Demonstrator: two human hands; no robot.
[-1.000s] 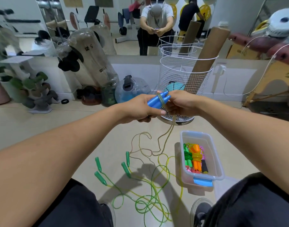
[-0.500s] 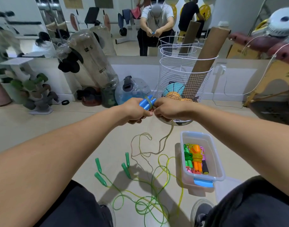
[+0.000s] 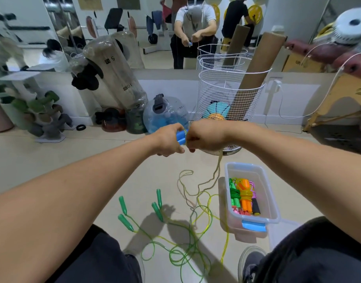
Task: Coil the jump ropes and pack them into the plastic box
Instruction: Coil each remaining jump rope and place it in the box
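Both fists lower now; left hand (image 3: 171, 141) around blue handles (image 3: 181, 137); right hand (image 3: 206, 137) pinching rope (image 3: 217, 168).

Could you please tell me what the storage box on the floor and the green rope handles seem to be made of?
The box looks like clear, glossy plastic: its contents show through the walls. The green handles look like smooth moulded plastic with a slight sheen, though rubber cannot be ruled out.

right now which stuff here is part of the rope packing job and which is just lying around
Job:
- blue handles, gripped by left hand
- their cord, held by right hand
- green-handled jump ropes on floor
- plastic box with coiled ropes

Lying about:
- wire basket
- dumbbell rack
- water jug
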